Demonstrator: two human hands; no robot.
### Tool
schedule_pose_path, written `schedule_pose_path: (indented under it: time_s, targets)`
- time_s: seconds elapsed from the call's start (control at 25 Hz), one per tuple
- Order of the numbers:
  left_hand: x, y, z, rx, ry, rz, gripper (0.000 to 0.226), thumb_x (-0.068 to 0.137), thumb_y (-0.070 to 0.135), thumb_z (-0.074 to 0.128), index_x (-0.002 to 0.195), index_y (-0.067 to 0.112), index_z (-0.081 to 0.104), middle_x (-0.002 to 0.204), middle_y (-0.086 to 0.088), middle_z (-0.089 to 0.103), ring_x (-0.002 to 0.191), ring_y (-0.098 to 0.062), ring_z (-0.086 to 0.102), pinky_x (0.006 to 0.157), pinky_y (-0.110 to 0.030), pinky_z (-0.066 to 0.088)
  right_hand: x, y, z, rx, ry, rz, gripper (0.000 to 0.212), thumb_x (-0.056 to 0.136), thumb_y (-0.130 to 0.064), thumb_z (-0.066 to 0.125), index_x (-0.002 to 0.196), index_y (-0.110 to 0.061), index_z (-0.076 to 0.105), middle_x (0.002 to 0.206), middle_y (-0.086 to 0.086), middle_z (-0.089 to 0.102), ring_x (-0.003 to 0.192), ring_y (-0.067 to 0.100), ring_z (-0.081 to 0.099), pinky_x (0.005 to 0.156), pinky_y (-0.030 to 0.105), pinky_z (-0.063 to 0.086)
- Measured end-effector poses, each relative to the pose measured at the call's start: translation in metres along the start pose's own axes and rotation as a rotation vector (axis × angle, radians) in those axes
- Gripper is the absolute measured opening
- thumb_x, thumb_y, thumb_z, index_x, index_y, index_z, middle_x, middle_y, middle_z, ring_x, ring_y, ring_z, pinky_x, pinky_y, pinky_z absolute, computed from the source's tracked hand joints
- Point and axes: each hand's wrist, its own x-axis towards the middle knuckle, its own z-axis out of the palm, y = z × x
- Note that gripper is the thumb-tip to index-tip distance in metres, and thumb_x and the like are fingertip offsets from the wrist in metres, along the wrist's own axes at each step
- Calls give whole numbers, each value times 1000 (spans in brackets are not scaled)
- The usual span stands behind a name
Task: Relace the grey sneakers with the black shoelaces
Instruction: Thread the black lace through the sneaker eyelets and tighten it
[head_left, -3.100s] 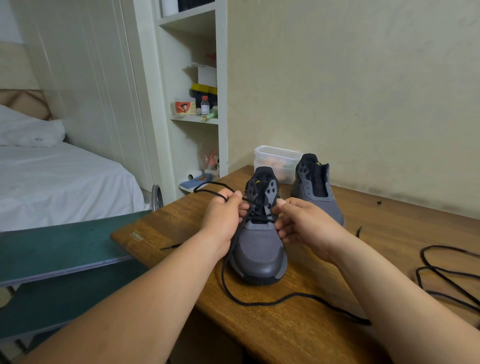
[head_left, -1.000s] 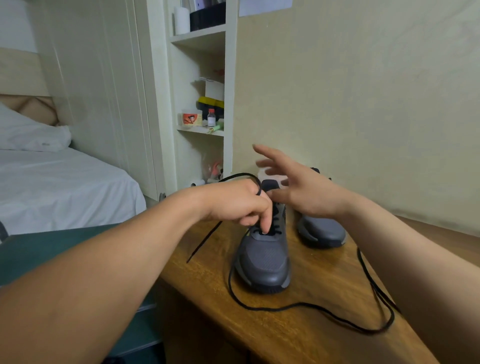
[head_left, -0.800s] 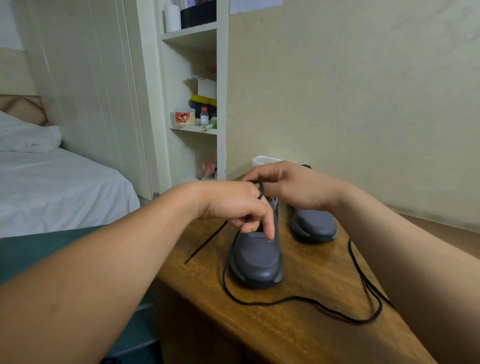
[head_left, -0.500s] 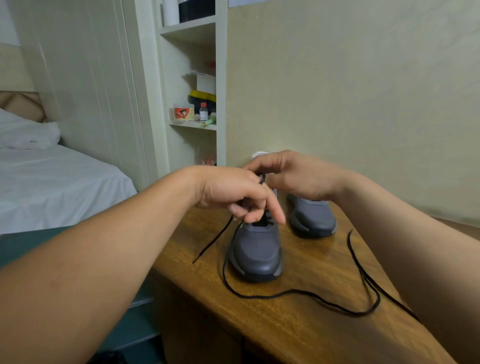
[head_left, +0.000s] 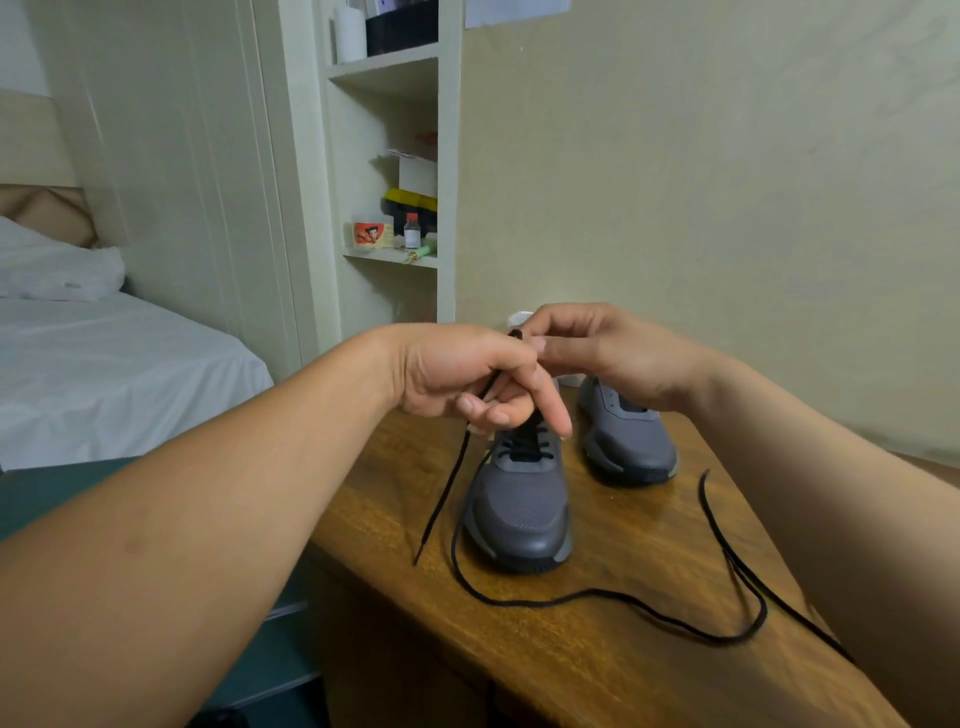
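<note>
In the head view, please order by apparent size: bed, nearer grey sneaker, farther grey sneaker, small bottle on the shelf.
1. bed
2. nearer grey sneaker
3. farther grey sneaker; the right hand hides part of it, so this gap is unsure
4. small bottle

Home bedroom: bed (head_left: 104, 374) with white sheet and pillow (head_left: 52, 270) at left, tall panelled doors (head_left: 182, 182) beside it, built-in shelves (head_left: 389, 257) holding bottle (head_left: 412, 232) and boxes (head_left: 418, 174), wooden desk (head_left: 597, 665) against plain wall (head_left: 701, 182).
</note>
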Motion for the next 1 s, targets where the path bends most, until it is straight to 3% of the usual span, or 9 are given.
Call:
schedule_pose_path:
  time_s: [0.16,0.32,0.44,0.52,0.6,0.68,0.8,0.92,1.0]
  targets:
    - [1,-1,-3,5,2,-46,47,101,16,34,115,-8,73,62,-6,45,41,-7,28,48,-23,24,9,-9,4,-35,-23,17,56,101,3,61,148,-25,54,147,-6,60,134,6,58,113,31,49]
    - [1,-3,-5,-12,47,-72,45,106,20,38,108,-4,75,59,-4,45,40,-6,28,45,-21,23,15,-4,7,-91,-56,32,10,104,-11,61,108,-10,70,106,6,73,103,18,68,97,35,52]
    - [-7,-20,-13,-110,292,-7,42,112,35,46,90,7,69,55,3,39,43,-9,24,52,-28,21,3,5,-3,292,177,136,16,106,-14,52,93,-10,61,74,11,59,79,32,61,80,39,57]
    - [-8,-35,-16,-202,468,53,39,109,39,52,81,14,60,55,4,34,45,-11,24,51,-26,25,-18,10,-20,358,266,190,24,109,-17,48,88,-11,58,61,1,33,57,21,35,50,29,44]
    - [-7,-49,-16,-245,612,84,35,108,40,56,82,16,58,57,4,33,46,-11,25,51,-26,29,-40,17,-37,251,187,289,25,106,-27,55,87,-12,60,62,-2,24,53,15,19,42,24,21]
    - [-3,-60,-16,-212,706,75,31,107,38,58,87,14,60,60,4,36,47,-10,27,53,-27,29,-59,24,-42,96,54,457,27,101,-33,60,91,-8,64,60,-1,25,51,13,20,44,24,15]
    - [5,-65,-11,-43,777,47,27,107,34,60,98,10,69,65,5,42,51,-9,34,57,-26,33,-68,35,-23,-191,45,577,39,104,-44,58,94,-7,66,63,4,50,55,18,47,55,31,43]
    - [21,-53,0,160,751,66,24,105,34,64,97,13,73,58,18,52,50,1,44,55,-15,37,-51,37,6,-248,233,361,23,104,-41,61,113,-21,69,101,-11,74,94,7,70,93,30,53]
    - [31,-43,7,250,708,80,23,105,34,65,90,19,74,57,24,58,53,8,49,55,-8,37,-37,32,22,-138,261,219,28,103,-23,65,131,-24,63,122,-12,71,117,1,65,100,20,51]
